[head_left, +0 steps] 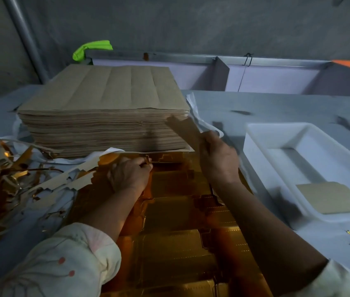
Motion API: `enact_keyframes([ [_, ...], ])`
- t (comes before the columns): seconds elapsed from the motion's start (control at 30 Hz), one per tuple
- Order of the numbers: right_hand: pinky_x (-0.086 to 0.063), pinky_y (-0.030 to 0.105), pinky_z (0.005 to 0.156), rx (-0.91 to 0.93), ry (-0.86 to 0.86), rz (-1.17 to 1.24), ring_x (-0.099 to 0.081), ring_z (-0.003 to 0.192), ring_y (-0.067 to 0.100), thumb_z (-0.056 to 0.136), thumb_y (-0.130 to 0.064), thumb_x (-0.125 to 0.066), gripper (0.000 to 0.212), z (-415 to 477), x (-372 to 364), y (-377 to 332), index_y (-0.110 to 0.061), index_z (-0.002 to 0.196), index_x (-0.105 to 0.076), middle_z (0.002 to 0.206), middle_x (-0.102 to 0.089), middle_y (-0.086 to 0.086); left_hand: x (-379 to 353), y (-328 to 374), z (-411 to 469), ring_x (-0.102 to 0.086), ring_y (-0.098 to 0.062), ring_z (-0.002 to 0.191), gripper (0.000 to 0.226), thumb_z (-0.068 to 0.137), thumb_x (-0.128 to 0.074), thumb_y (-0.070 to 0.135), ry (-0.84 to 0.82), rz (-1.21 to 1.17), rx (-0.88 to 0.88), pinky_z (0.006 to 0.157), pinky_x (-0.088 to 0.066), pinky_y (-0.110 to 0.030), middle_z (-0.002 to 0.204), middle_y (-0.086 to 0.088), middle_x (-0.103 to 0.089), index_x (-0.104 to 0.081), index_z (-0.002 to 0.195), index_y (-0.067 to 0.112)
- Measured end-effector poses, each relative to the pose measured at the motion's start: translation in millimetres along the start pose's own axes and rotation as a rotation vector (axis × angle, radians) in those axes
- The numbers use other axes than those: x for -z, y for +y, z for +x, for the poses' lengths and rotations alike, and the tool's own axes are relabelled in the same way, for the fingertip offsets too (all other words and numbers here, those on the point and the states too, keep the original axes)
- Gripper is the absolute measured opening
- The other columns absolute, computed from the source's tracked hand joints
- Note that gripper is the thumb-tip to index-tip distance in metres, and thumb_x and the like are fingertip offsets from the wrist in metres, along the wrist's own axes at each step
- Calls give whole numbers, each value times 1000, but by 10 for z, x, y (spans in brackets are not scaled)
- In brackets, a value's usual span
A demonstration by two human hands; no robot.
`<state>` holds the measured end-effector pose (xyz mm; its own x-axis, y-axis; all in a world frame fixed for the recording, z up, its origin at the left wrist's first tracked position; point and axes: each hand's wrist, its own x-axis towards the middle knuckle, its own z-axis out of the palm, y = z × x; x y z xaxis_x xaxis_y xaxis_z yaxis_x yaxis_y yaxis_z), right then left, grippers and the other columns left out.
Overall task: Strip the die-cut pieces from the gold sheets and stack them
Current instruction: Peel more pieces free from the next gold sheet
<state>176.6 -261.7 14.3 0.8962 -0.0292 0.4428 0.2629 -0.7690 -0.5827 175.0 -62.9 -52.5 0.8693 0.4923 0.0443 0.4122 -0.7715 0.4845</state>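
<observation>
Gold sheet [176, 243] is laid flat on the bench [277, 103], its far edge pinched by the curled fingers of the left hand [130, 174]. A blurred brown die-cut piece [183, 127] is gripped in the raised right hand [219, 159]. A second piece [328, 198] is seen in the white tray [277, 129] at right.

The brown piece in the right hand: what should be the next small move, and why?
Probably carry the brown piece to the white tray and lay it on the flat piece there: the right hand holds it free of the gold sheet, which the left hand grips.
</observation>
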Motion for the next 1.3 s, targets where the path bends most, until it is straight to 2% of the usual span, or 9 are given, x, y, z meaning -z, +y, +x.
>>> enact_keyframes([
  [0.1, -55, 39, 62, 171, -83, -176, -62, 70, 25, 104, -22, -42, 20, 64, -123, -79, -20, 113, -59, 81, -61, 1, -4, 7, 1, -43, -29, 123, 33, 92, -54, 55, 0, -9, 6, 103, -34, -46, 126, -2, -50, -59, 123, 47],
  [0.23, -49, 34, 62, 246, -196, -305, -60, 75, 22, 102, -16, -43, 21, 131, -314, -107, -19, 119, -55, 96, -66, 6, -5, 3, 1, -44, -27, 123, 36, 92, -54, 55, 24, -31, 4, 102, -32, -44, 128, -1, -52, -60, 125, 43],
  [0.43, -41, 30, 70, 154, -311, -293, -49, 81, 17, 98, -15, -47, 19, 177, -506, -152, -17, 117, -53, 104, -63, 7, -19, -18, 29, -44, -27, 122, 40, 91, -52, 60, 27, -20, 15, 104, -32, -44, 127, -1, -52, -59, 126, 41],
  [0.53, -50, 35, 84, 70, -427, -245, -53, 98, 21, 91, -18, -56, 36, 173, -510, -146, -17, 127, -51, 115, -59, 8, -29, -11, 36, -44, -27, 121, 41, 91, -51, 61, 41, -20, 13, 103, -32, -44, 126, 0, -53, -60, 126, 40],
  [0.63, -48, 39, 94, 79, -504, -300, -50, 113, 24, 88, -21, -62, 50, 159, -508, -117, -19, 135, -43, 126, -53, 8, -48, -28, 52, -44, -27, 122, 44, 91, -49, 61, 38, -12, 7, 103, -32, -45, 128, -1, -53, -58, 129, 40],
  [0.83, -53, 33, 73, 222, -379, -471, -57, 82, 18, 102, -22, -48, 19, 117, -540, -84, -22, 120, -53, 101, -62, 4, -64, -46, 56, -43, -24, 127, 42, 98, -43, 52, 69, -98, 2, 107, -30, -43, 136, 1, -49, -55, 134, 36],
  [1.07, -52, 32, 71, 243, -336, -436, -58, 82, 18, 102, -22, -47, 17, 100, -534, -39, -22, 119, -53, 102, -64, 4, -61, -48, 44, -25, -23, 145, 50, 100, -37, 35, 33, 14, -30, 117, -18, -44, 160, 7, -26, -32, 150, 39],
  [1.2, -43, 30, 65, 223, -322, -449, -49, 75, 16, 101, -18, -45, 19, 137, -514, 22, -22, 118, -52, 91, -57, 1, -69, -25, 35, -18, -22, 147, 56, 99, -38, 45, -14, 162, -71, 115, -19, -44, 161, 7, -23, -27, 153, 33],
  [1.3, -50, 31, 68, 205, -330, -440, -51, 76, 16, 101, -19, -47, 21, 174, -464, 51, -22, 122, -51, 96, -60, 2, -58, -8, 38, -17, -23, 147, 60, 98, -40, 47, -40, 151, -41, 115, -18, -45, 162, 7, -21, -24, 154, 33],
])
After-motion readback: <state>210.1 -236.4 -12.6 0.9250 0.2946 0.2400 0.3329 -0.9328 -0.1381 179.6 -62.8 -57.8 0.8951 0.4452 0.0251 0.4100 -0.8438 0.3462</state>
